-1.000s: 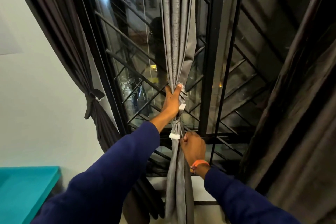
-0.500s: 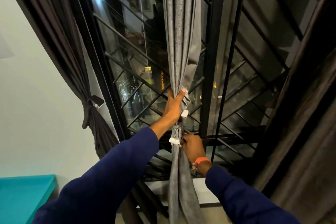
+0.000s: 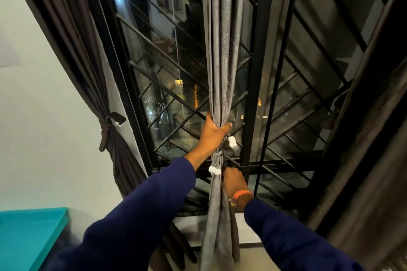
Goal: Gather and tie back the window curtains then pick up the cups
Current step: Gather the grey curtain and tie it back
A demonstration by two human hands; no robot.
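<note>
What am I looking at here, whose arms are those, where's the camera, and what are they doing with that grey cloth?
No machine here: a person wears a wide-angle camera on the head, looking forward and down at their own arms in dark blue sleeves. The left hand grips the gathered grey curtain just above a knotted tie with white ends. The right hand, with an orange band at the wrist, holds the curtain just below the knot. Behind is a window grille with dark glass. At left a brown curtain is already tied back, beside a teal surface. No cups are in view.
</note>
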